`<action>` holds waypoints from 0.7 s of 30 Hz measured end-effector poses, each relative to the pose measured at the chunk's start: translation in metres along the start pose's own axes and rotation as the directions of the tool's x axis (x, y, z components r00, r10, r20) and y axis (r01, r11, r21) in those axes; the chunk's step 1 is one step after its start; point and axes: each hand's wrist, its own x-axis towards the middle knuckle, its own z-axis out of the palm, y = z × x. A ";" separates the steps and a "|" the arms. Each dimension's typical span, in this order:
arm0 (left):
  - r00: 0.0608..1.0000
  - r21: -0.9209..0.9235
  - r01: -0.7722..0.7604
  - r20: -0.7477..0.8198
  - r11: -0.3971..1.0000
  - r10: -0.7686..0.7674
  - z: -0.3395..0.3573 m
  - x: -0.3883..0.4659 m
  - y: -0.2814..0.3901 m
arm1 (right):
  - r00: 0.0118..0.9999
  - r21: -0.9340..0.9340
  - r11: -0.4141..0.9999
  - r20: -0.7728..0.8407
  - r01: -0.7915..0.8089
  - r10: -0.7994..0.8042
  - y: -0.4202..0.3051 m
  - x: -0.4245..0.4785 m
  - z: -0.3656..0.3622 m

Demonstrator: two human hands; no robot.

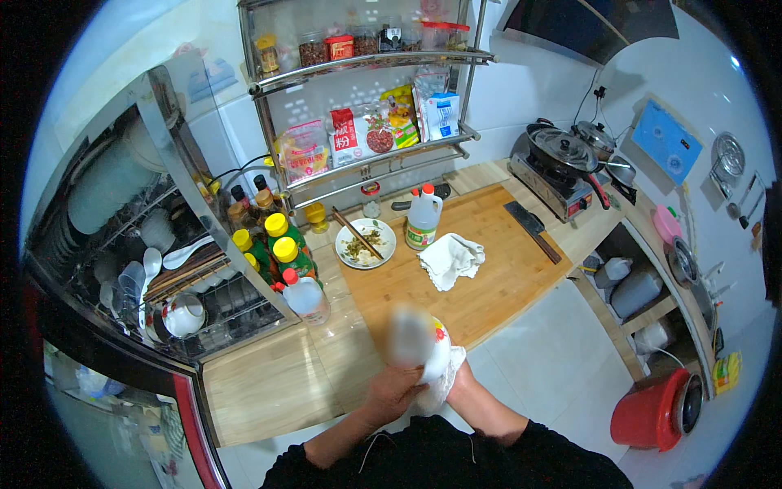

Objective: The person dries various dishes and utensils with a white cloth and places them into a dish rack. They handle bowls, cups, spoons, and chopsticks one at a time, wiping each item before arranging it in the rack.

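Observation:
Close to my body, past the near edge of the bamboo cutting board (507, 293), both hands hold a white bowl with a red and yellow pattern (440, 351). My left hand (397, 388) grips its left side. My right hand (459, 376) is at its right side with a white cloth (451, 379) between palm and bowl; its fingers are mostly hidden. A blurred patch covers the bowl's left part. On the board lie a second, crumpled white cloth (452, 260) and a cleaver (531, 231). A plate of food (372, 260) with chopsticks (357, 232) across it stands at the board's left corner.
A plastic jug with a red cap (424, 220) stands behind the cloth. Yellow-capped bottles (287, 253) and another red-capped jug (305, 298) stand left, beside a dish cabinet (177, 159). A lidded pan (562, 150) sits on a portable gas stove (547, 189). A red bucket (647, 409) stands right.

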 end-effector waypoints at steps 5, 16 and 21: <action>0.969 0.218 -0.224 -0.059 0.950 0.242 -0.010 -0.009 0.005 | 0.996 -0.063 0.996 0.058 0.069 -0.065 0.022 -0.022 0.017; 0.785 -0.316 0.608 0.381 0.729 -0.489 -0.040 -0.041 0.021 | 0.536 -0.549 -0.557 0.818 0.623 -0.207 0.027 -0.058 0.050; 0.742 -0.546 0.670 0.521 0.503 -0.422 -0.059 -0.033 0.050 | 0.972 -0.784 0.596 0.234 0.174 0.025 -0.003 -0.058 0.038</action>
